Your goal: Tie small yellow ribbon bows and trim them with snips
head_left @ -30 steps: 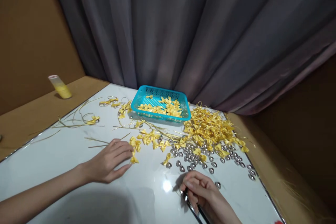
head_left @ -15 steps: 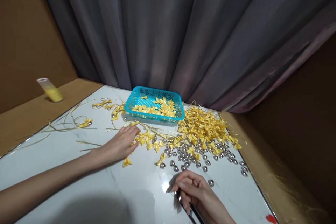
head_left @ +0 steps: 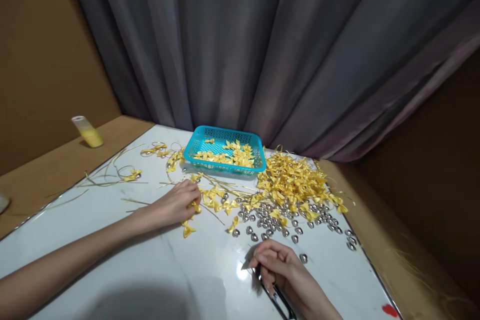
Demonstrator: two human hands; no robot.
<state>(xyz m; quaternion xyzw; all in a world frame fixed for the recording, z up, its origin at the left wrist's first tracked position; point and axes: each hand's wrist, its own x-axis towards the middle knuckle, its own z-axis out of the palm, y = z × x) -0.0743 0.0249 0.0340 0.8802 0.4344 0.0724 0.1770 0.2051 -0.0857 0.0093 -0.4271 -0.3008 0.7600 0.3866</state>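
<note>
My left hand [head_left: 175, 204] reaches across the white table [head_left: 112, 260] with its fingertips pinching a small yellow ribbon bow [head_left: 194, 205] at the edge of a loose row of bows [head_left: 219, 203]. Another bow [head_left: 187, 230] lies just below that hand. My right hand [head_left: 279, 270] rests near the front edge, closed on a thin dark metal tool [head_left: 277, 300]. Just beyond it lies a spread of small silver heart-shaped pieces [head_left: 277, 222].
A turquoise plastic basket [head_left: 225, 157] with yellow bows stands at the back. A big heap of yellow bows [head_left: 296, 182] lies to its right. Thin gold strands [head_left: 108, 175] trail at the left. A yellow tube [head_left: 87, 131] lies on the wooden ledge. Grey curtain behind.
My left hand slid forward from the open table to the row of bows and closed its fingertips on one. My right hand stayed in place on the tool.
</note>
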